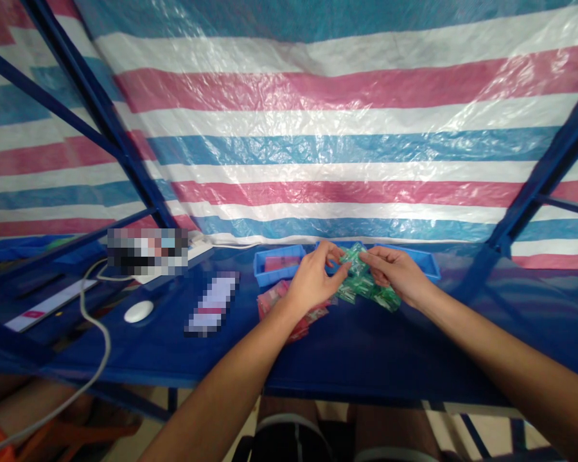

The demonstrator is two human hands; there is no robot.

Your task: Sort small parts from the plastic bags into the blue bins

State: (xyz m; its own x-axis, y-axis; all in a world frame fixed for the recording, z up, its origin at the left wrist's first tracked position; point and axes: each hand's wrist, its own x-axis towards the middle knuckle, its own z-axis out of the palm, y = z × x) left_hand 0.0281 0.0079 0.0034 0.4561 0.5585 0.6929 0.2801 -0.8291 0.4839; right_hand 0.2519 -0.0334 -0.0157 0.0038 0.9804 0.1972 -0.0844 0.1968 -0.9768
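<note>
Left hand (313, 276) and right hand (395, 268) meet at a green packet (354, 259) above a blue table (390, 359), right of center in the scene. The right hand pinches the packet's right edge between thumb and bent fingers; the left hand, half-closed, sets thumb and forefinger at its left edge, though whether it grips cannot be told. Nearest, the worker's legs (390, 428) show below the tabletop. At left, a white cable (106, 346) drops past the table's near edge, with a white oval object (139, 312) and a pixelated oblong item (214, 303) to its right. Red packets (271, 296) lie partly hidden by the left wrist, just left of loose green packets (386, 298) below the hands. Beyond stand a left tray (271, 277) and a right tray (428, 264), both blue. Farthest, a striped plastic sheet (341, 122) hangs in red, white and blue.
</note>
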